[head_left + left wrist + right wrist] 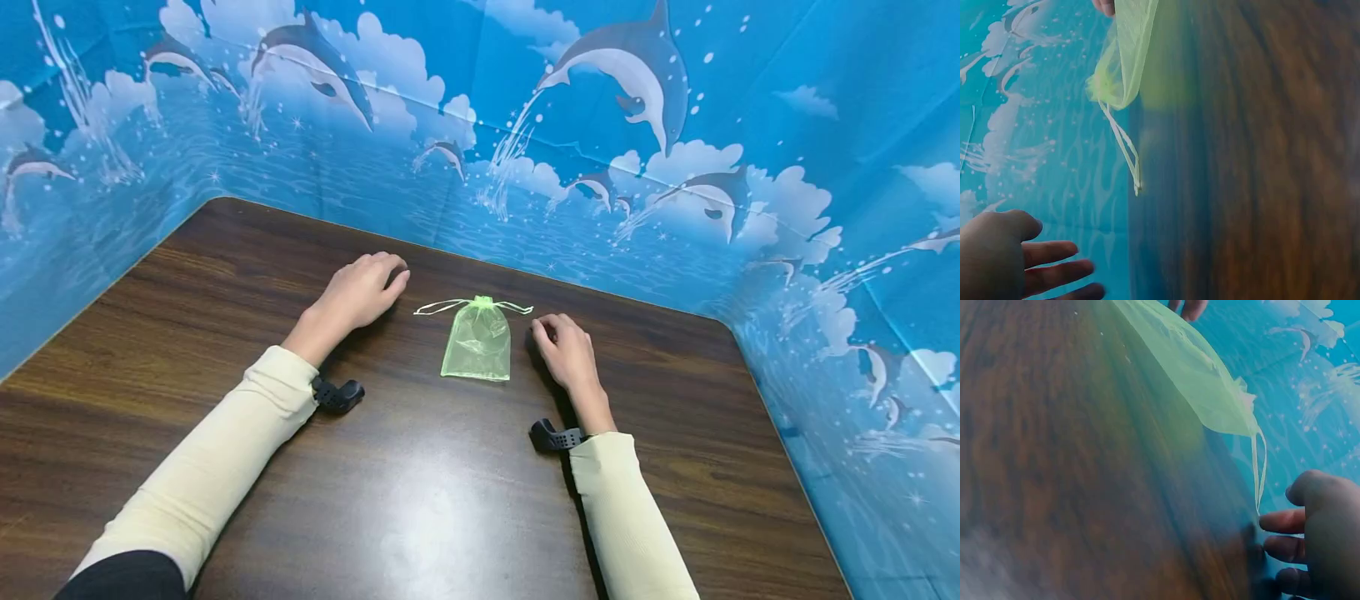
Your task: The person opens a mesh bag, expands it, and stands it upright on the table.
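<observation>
A small lime-green mesh drawstring bag lies flat on the table, its gathered neck pointing to the far side. Its cords spread out to left and right. To the left of the bag is my left hand, fingers loosely bent and holding nothing. My right hand rests at the bag's right, fingers loosely curled, with nothing in them. In the right wrist view, the fingertips are right by the end of the cord. The left wrist view shows the left hand apart from the other cord.
The dark wood-grain table has rounded far corners. A blue curtain printed with dolphins and clouds stands along its far and side edges. Each wrist wears a black camera mount, one on the left and one on the right.
</observation>
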Action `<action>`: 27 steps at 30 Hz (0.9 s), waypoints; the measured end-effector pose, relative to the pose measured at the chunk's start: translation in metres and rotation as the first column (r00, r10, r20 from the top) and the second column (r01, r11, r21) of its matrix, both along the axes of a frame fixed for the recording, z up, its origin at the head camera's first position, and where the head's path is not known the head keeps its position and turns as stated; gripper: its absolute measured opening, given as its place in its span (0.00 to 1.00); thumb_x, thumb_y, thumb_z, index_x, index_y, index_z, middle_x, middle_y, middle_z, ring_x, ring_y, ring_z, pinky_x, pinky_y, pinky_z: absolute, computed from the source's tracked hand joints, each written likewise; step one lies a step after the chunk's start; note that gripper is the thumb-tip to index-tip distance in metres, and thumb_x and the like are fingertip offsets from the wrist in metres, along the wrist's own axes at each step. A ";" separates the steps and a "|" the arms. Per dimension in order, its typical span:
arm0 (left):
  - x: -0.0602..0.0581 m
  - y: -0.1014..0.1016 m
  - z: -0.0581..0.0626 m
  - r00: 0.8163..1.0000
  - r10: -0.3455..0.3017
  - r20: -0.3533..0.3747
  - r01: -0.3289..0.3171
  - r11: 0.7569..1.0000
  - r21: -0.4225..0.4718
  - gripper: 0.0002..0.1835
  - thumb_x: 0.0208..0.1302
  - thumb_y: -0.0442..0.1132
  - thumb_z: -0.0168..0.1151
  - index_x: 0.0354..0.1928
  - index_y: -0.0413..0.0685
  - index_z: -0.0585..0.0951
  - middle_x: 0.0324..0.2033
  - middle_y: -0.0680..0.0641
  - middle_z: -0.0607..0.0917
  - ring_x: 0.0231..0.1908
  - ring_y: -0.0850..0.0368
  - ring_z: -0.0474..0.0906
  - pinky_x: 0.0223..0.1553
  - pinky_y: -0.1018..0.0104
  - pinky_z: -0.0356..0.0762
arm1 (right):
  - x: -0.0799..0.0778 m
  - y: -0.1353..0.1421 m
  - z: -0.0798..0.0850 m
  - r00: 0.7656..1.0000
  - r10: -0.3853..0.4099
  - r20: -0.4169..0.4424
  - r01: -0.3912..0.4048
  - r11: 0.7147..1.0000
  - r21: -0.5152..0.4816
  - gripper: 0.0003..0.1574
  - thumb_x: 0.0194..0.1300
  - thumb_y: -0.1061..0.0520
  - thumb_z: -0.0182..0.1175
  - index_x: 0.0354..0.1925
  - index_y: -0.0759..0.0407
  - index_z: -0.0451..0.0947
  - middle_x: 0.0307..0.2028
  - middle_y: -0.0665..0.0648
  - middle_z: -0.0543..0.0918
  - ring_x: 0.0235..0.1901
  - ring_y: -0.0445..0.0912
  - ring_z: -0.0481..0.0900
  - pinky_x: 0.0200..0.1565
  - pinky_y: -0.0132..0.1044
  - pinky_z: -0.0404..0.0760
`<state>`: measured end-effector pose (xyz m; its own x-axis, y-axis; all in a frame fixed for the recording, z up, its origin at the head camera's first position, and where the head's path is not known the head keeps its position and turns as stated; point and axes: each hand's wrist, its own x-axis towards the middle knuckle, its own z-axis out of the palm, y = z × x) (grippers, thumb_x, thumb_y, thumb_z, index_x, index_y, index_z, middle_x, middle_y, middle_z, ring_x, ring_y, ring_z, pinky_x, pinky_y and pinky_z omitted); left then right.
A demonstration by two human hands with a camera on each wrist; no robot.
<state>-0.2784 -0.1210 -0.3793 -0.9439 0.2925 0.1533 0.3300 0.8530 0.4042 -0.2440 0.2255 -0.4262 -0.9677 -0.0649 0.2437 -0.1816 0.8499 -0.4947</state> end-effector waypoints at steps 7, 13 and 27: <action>0.008 0.009 -0.007 0.994 -0.054 0.094 0.048 0.997 0.061 0.18 0.83 0.48 0.50 0.57 0.47 0.83 0.25 0.47 0.79 0.26 0.50 0.72 0.31 0.56 0.67 | 0.000 -0.015 -0.005 0.993 0.097 0.073 -0.087 0.988 -0.131 0.24 0.82 0.40 0.51 0.51 0.53 0.86 0.41 0.57 0.87 0.38 0.51 0.82 0.46 0.49 0.80; 0.014 0.022 -0.008 0.983 -0.120 0.136 0.106 0.988 0.108 0.15 0.82 0.47 0.52 0.50 0.48 0.85 0.25 0.51 0.80 0.25 0.55 0.72 0.30 0.59 0.66 | 0.007 -0.024 -0.004 0.984 0.140 0.111 -0.111 0.966 -0.233 0.24 0.81 0.39 0.52 0.50 0.52 0.86 0.34 0.56 0.88 0.30 0.46 0.81 0.39 0.41 0.78; 0.015 0.035 -0.006 0.954 -0.213 0.209 0.181 0.970 0.162 0.15 0.83 0.47 0.49 0.52 0.48 0.83 0.32 0.51 0.85 0.23 0.56 0.69 0.31 0.59 0.65 | 0.003 -0.029 0.000 0.985 0.156 0.066 -0.135 0.957 -0.256 0.17 0.79 0.48 0.57 0.41 0.57 0.85 0.29 0.57 0.85 0.30 0.47 0.79 0.70 0.68 0.53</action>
